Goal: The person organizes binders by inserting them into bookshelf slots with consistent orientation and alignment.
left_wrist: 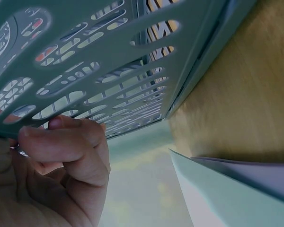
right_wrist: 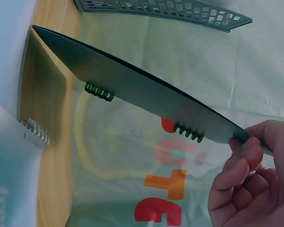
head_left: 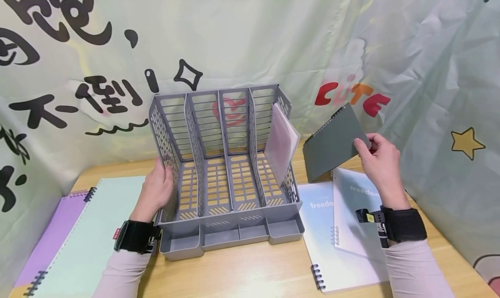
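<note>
Your table (head_left: 242, 272) is pale wood grain, with a bright patch of glare in front of the rack, and its back edge runs up to a hanging cloth (head_left: 273, 37) of pale green. That cloth wraps the space behind you-facing things and along the right side, creased there, printed with large black characters (head_left: 83, 18) at the left, the colored word "CUTE" (head_left: 353, 98) behind your right-side work, and a yellow star (head_left: 468, 142) farther right.

In the middle of the table stands the gray rack (head_left: 232, 213), with four slots and a row of small trays along its front. Your left hand (head_left: 156, 187) has its thumb and fingers closed over the edge of the rack's perforated left side. Your right hand (head_left: 380, 163) pinches a dark gray notebook (head_left: 333, 144) by one corner between thumb and fingers; the notebook is in the air, tilted, to the right of the rack and apart from it.

A pale pinkish booklet (head_left: 279, 144) leans in the rightmost slot. On the table at your left, a mint notebook (head_left: 93, 228) partly covers a purple notebook (head_left: 50, 241). At your right, a smaller "freedom" notebook (head_left: 359, 224) overlaps a larger blue-and-white notebook (head_left: 320, 228).
</note>
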{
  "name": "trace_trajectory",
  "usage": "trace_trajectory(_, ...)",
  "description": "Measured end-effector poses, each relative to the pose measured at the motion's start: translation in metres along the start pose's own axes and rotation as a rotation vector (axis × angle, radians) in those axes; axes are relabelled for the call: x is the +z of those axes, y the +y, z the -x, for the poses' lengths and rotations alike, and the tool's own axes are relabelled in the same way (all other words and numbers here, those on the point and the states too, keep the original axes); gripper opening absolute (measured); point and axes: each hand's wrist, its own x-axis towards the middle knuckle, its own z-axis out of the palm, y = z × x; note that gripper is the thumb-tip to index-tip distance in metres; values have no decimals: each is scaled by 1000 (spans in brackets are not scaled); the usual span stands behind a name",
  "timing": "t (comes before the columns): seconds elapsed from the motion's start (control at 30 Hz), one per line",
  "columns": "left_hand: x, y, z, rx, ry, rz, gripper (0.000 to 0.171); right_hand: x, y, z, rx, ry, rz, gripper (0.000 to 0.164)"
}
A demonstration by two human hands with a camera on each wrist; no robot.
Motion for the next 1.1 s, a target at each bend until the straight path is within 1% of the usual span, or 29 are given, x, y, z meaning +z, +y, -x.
trace_trajectory(0.17,-1,0,0,4,-2,3,45,-3,-6,1,-72,91,11,38)
trace_trajectory(0.23,-1,0,0,9,-2,6,46,-4,-8,1,-103,100,25,37)
trace_trajectory(0.5,-2,1,0,16,1,8,46,-5,-13,2,-243,70,91,30)
trace_trajectory(0.77,-3,3,1,22,2,4,45,0,-17,3,-325,50,100,25)
trace_trajectory(0.9,-3,4,1,19,1,5,45,3,-17,3,-344,35,90,24)
trace_trajectory(1.1,-3,3,1,8,-4,3,46,9,-15,5,-331,-44,75,29)
